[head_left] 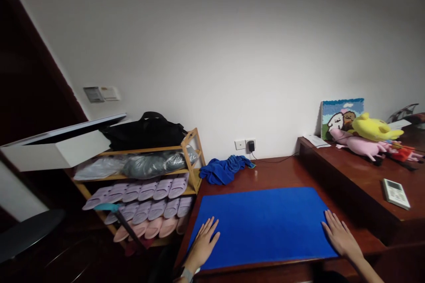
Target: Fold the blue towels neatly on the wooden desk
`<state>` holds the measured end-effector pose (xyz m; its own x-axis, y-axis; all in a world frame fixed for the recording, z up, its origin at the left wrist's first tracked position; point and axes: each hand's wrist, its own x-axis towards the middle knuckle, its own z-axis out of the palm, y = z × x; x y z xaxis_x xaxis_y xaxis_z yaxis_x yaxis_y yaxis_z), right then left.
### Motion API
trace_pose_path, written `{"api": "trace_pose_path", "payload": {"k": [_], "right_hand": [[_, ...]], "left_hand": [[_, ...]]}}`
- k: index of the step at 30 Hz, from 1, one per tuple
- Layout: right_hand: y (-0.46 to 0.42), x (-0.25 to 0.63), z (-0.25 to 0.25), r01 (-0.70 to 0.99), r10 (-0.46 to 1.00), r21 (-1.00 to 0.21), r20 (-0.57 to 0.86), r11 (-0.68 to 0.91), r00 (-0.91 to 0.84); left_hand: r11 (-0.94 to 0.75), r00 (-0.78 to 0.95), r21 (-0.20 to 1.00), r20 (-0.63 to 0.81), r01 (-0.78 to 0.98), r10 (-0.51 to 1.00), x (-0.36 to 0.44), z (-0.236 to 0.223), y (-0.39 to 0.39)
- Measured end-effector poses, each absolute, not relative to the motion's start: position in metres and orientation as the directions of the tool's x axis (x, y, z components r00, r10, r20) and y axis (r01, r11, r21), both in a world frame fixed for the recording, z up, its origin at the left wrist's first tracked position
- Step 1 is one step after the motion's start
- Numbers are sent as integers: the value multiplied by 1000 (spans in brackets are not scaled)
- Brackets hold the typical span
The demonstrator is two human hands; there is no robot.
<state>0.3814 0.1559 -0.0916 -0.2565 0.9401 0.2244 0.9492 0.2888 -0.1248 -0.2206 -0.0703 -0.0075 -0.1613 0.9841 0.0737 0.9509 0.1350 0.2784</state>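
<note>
A plain pale wall (pixel 215 53) stands behind a reddish-brown wooden surface (pixel 275 170), whose raised section lies to the right. At the left of the surface stands a wooden shoe rack (pixel 191 135). On the surface, toward its near edge, a rectangular blue cloth (pixel 265 225) lies spread out flat. A white open box (pixel 43 154) juts over the left end of the rack's top, next to a black bag (pixel 144 132). Below them lie plastic-wrapped bundles (pixel 156 166), then rows of lilac slippers (pixel 162 189) and, lowest, pink slippers (pixel 168 226). On the raised section, a textured picture of two cartoon dogs (pixel 337 119) leans against the wall, behind a yellow plush toy (pixel 372 128) and a pink plush pig (pixel 360 143). A second blue cloth, crumpled (pixel 221 170), lies near the wall beside the rack. Both hands are open, palms down, fingers extended and grasping nothing: the left hand (pixel 203 244) rests on the left part of the flat cloth, the right hand (pixel 342 236) along its right edge. Near the raised section's front lies a cream remote control (pixel 396 193). Smallest is a black plug adapter (pixel 251 146) in the wall socket, its thin cable trailing right.
</note>
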Motion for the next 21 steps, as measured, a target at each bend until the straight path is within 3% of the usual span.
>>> {"api": "trace_pose_path", "payload": {"k": [5, 9, 13, 21], "right_hand": [[161, 389, -107, 940, 915, -106, 285, 325, -285], [164, 392, -109, 928, 906, -123, 293, 352, -305], [164, 393, -107, 930, 906, -129, 305, 345, -294], [169, 405, -122, 891, 869, -176, 361, 419, -337]], "left_hand": [[160, -222, 364, 134, 917, 966, -239, -3, -70], [175, -242, 281, 223, 943, 944, -247, 11, -59], [248, -283, 172, 220, 953, 934, -250, 26, -28], [264, -288, 152, 173, 953, 942, -265, 10, 17]]}}
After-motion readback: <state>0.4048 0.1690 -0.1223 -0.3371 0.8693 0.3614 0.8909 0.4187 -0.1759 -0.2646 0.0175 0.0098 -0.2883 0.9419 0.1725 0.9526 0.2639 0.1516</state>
